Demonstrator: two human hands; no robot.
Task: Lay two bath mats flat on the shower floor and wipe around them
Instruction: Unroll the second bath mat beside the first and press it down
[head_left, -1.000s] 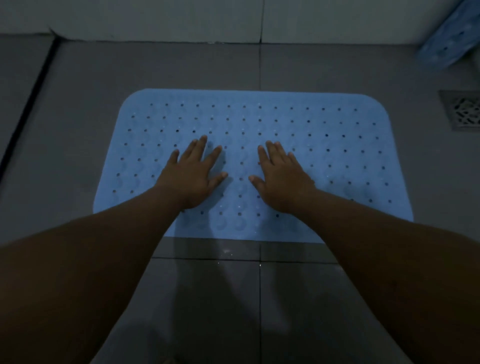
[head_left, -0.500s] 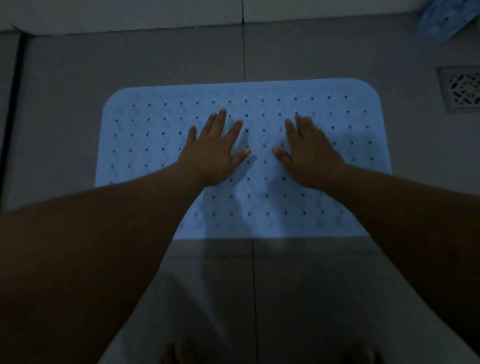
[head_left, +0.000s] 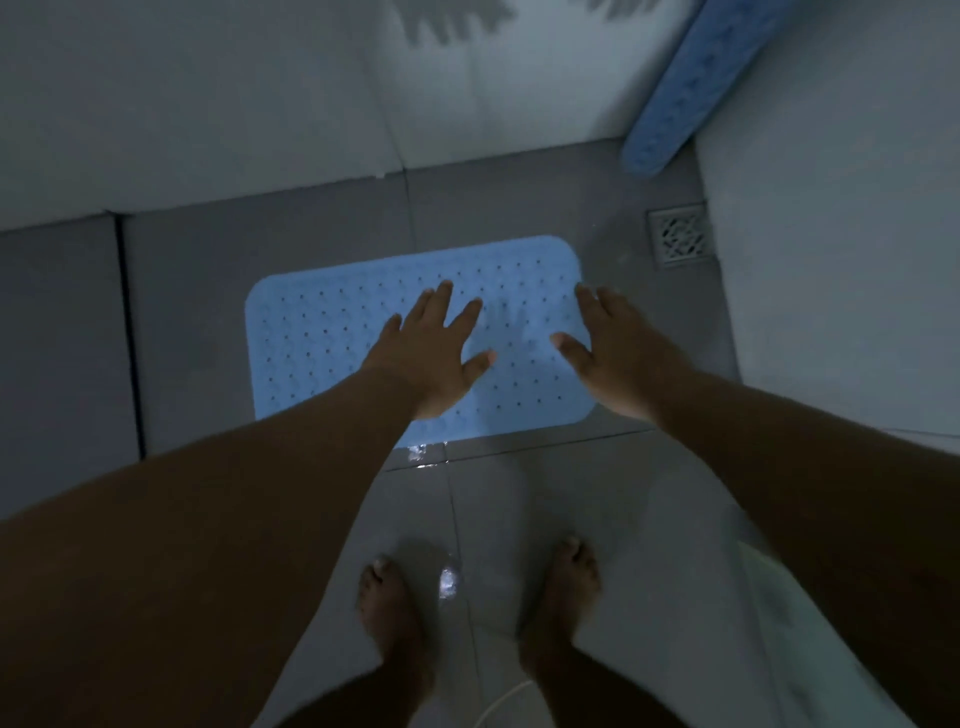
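A light blue bath mat with rows of small holes lies flat on the grey tiled shower floor. My left hand hovers over its middle with fingers spread and holds nothing. My right hand is over the mat's right edge, fingers straight, also holding nothing. Whether either hand touches the mat I cannot tell. A second blue mat, rolled up, leans in the far right corner against the wall.
A square floor drain sits right of the flat mat by the right wall. White wall tiles rise behind the mat. My bare feet stand on wet floor tiles near the bottom. A dark floor joint runs at the left.
The view has pulled back and up, so the mat looks smaller and my feet and the rolled mat show. Both hands have come off the mat's middle; the right one moved to its right edge.
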